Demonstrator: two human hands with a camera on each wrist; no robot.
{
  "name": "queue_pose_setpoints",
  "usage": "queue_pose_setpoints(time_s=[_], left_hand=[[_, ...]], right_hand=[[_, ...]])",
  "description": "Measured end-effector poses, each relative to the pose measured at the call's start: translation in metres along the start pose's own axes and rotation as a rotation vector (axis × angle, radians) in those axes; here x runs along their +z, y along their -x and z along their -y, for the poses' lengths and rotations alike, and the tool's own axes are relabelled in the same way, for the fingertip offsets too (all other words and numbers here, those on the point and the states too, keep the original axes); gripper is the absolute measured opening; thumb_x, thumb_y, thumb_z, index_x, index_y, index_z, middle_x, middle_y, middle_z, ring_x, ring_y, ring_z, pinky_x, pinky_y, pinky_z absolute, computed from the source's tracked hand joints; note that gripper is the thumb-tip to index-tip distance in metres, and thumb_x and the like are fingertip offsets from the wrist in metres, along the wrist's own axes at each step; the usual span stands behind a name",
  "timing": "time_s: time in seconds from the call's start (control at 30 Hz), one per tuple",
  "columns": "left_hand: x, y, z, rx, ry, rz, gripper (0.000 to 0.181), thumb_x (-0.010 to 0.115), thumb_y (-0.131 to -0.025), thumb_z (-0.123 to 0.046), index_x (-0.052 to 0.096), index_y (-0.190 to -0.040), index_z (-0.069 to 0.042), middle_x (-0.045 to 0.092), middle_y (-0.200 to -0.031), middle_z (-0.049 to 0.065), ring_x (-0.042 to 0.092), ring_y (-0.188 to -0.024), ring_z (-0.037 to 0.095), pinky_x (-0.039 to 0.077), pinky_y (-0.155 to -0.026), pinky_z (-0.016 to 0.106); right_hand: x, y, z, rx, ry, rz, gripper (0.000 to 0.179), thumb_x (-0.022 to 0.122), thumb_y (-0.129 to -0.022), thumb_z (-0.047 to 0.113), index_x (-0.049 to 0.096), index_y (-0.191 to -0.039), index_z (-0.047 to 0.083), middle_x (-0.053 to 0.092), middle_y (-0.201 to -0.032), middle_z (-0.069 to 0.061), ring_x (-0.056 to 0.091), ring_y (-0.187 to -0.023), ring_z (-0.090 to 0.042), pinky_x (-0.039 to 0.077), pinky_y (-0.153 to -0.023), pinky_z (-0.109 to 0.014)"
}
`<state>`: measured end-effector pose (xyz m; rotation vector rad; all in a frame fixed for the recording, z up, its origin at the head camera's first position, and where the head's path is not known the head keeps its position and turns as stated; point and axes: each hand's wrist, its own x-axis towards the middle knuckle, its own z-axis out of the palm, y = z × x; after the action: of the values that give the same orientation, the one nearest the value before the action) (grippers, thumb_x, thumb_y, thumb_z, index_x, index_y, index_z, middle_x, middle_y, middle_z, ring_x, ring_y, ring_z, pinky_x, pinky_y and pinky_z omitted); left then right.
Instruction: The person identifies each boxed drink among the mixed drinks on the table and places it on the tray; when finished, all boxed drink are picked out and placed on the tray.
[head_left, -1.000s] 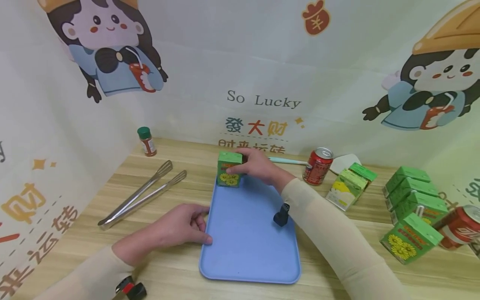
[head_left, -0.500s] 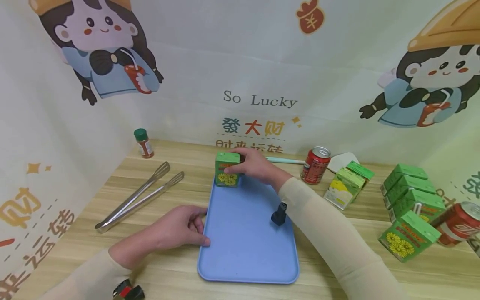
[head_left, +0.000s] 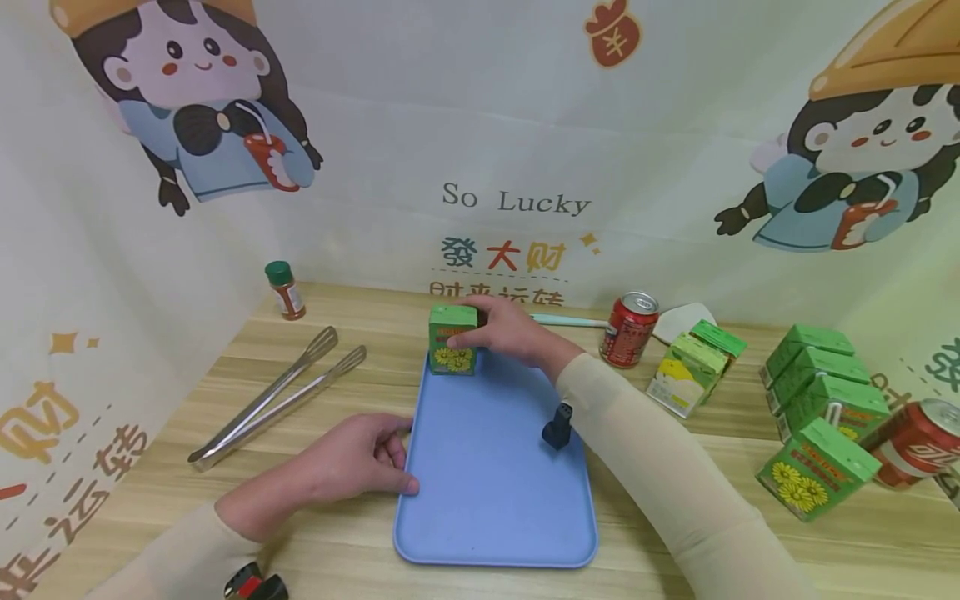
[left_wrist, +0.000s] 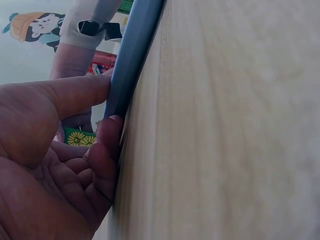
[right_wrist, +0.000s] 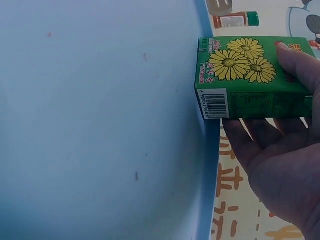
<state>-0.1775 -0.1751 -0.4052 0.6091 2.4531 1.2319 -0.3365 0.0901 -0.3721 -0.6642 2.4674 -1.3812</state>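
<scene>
My right hand (head_left: 513, 335) holds a green drink carton (head_left: 453, 354) with yellow flowers printed on it. The carton stands upright at the far left corner of a blue tray (head_left: 498, 467). In the right wrist view its barcode end meets the tray's rim, and the thumb lies on the flowered face with the other fingers on the far side. My left hand (head_left: 367, 457) pinches the tray's left edge. Seen from the left wrist, its thumb presses on the rim while curled fingers (left_wrist: 106, 150) bear against the edge from below.
Metal tongs (head_left: 273, 400) and a green-capped spice jar (head_left: 286, 290) are at the left. On the right stand a red can (head_left: 630, 330), a yellow-green carton (head_left: 688, 375), several green cartons (head_left: 821, 468) and another red can (head_left: 913, 443). A pale spatula (head_left: 570, 320) lies behind.
The head view has shifted slightly, so everything sits a little further left. Both hands keep their holds, and neither the carton nor the tray visibly moves on the table.
</scene>
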Motion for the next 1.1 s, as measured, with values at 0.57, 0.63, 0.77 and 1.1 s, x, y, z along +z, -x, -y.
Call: queue_pose_setpoints(time_s=[0.57, 0.63, 0.77, 1.1], left_hand=[[0.001, -0.001, -0.001, -0.008, -0.018, -0.010, 0.095, 0.098, -0.084, -0.020, 0.048, -0.153, 0.021, 0.069, -0.090, 0.001, 0.064, -0.078, 0.019, 0.053, -0.067, 0.028], [0.000, -0.001, -0.001, -0.010, -0.019, -0.009, 0.095, 0.098, -0.085, -0.020, 0.048, -0.153, 0.021, 0.069, -0.090, 0.001, 0.064, -0.078, 0.019, 0.053, -0.067, 0.028], [0.001, -0.003, 0.001, -0.004, -0.016, -0.006, 0.094, 0.098, -0.085, -0.019, 0.048, -0.153, 0.021, 0.069, -0.090, 0.001, 0.064, -0.078, 0.019, 0.054, -0.067, 0.027], [0.001, -0.001, 0.000, 0.014, -0.003, -0.005, 0.094, 0.098, -0.084, -0.018, 0.048, -0.152, 0.022, 0.069, -0.090, 0.001, 0.064, -0.078, 0.019, 0.054, -0.068, 0.027]], right_hand=[[-0.034, 0.054, -0.006, -0.023, -0.035, -0.091, 0.088, 0.094, -0.093, 0.031, 0.049, -0.167, 0.016, 0.060, -0.162, -0.006, 0.056, -0.150, -0.028, 0.046, -0.123, -0.050], [-0.039, 0.063, -0.006, -0.015, -0.031, -0.099, 0.088, 0.094, -0.093, 0.032, 0.049, -0.167, 0.017, 0.060, -0.161, -0.005, 0.056, -0.150, -0.027, 0.046, -0.123, -0.050], [-0.047, 0.084, -0.007, -0.010, -0.017, -0.125, 0.088, 0.094, -0.093, 0.031, 0.049, -0.167, 0.017, 0.060, -0.161, -0.005, 0.056, -0.150, -0.030, 0.044, -0.124, -0.050], [-0.061, 0.136, -0.021, -0.067, 0.081, -0.282, 0.082, 0.093, -0.094, 0.023, 0.052, -0.164, 0.008, 0.061, -0.161, -0.011, 0.057, -0.148, -0.038, 0.044, -0.123, -0.053]])
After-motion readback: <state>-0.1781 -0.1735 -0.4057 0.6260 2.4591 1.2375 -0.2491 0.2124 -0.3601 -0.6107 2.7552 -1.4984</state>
